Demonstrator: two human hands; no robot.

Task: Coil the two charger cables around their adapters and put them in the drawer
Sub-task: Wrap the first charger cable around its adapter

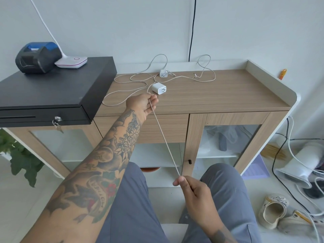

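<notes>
Pale grey wall (122, 23) behind, black cord (192, 28) hanging down it. Wood-grain cabinet (219, 90) with white raised rim, glass doors (226, 142) below. Black cash drawer (52, 92) on its left end, carrying a receipt printer (37, 57) and white lamp base (71, 62). Light tiled floor (259, 190); potted plant (19, 155) left; shoes (273, 209) and cables right.

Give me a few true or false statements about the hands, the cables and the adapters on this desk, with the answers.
1. The left hand and the right hand both hold one taut cable. True.
2. The near adapter is already wrapped in cable. False: its cable lies loose on the wooden desk.
3. A second adapter lies nearer the wall. True.
4. The printer sits on the wooden desk. False: it sits on the black cash drawer.
</notes>
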